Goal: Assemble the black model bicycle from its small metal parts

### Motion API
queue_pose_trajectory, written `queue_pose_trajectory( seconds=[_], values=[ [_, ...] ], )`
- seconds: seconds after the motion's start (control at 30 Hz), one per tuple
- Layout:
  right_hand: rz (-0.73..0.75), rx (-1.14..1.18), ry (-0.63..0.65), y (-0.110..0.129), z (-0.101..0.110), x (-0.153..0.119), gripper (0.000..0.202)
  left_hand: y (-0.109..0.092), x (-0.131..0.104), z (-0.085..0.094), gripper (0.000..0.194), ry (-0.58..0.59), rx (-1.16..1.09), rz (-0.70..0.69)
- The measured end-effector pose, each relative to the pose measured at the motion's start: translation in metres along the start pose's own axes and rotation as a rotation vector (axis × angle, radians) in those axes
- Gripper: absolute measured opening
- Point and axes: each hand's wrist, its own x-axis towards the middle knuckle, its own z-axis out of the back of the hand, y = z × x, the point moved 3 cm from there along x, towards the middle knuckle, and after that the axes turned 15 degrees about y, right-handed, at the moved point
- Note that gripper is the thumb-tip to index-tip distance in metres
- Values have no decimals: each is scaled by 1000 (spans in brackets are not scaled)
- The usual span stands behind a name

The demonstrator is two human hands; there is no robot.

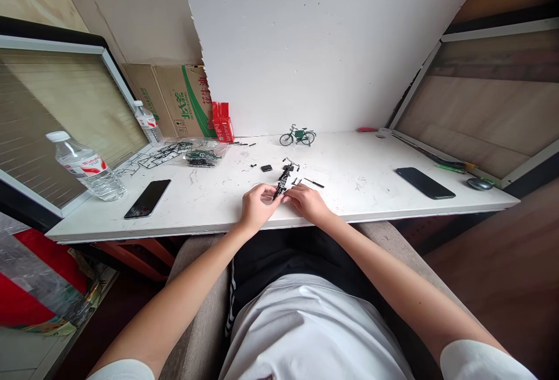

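Close to the table's front edge, both of my hands hold a small, dark, partly built model (pixel 283 182), tilted with its far end away from me. My left hand (pixel 257 208) is closed, thumb and fingers pinching its near end from the left. From the right, my right hand (pixel 308 201) pinches the same end, its fingertips partly hidden. Thin handlebar-like parts (pixel 292 163) show at the far end. Small black rods (pixel 314 183) lie right of it, and a small black block (pixel 266 167) to its left. A finished-looking green model bicycle (pixel 297 135) stands farther back.
On the white table (pixel 209 205) a phone (pixel 147 199) and water bottle (pixel 89 167) are left. Part frames (pixel 163 154), a plastic bag of parts (pixel 203 156) and a red box (pixel 223 122) stand behind. Another phone (pixel 425 183) and a mouse (pixel 479 184) lie right.
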Motion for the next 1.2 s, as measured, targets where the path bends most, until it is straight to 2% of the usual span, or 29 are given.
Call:
queue_pose_trajectory(
  seconds=[0.17, 0.33, 0.67, 0.8, 1.0, 1.2],
  values=[
    [16, -12, 31, -1, -1, 0, 23, -3, 0, 1, 17, 4, 58, -30],
    [-33, -42, 23, 0, -1, 1, 19, -1, 0, 0, 17, -19, 64, -20],
    [-3, -104, -123, 12, 1, -2, 24, 7, 2, 2, 20, -112, -67, 77],
    [11, -108, -157, 10, 1, -1, 28, 7, 3, 2, 21, -100, -85, 86],
    [-9, -135, -124, 8, 1, 0, 38, 3, 3, 2, 22, -61, -100, 80],
    [17, -82, -142, 15, 6, -2, 19, 2, 4, 3, 23, -72, -141, 105]
  ],
)
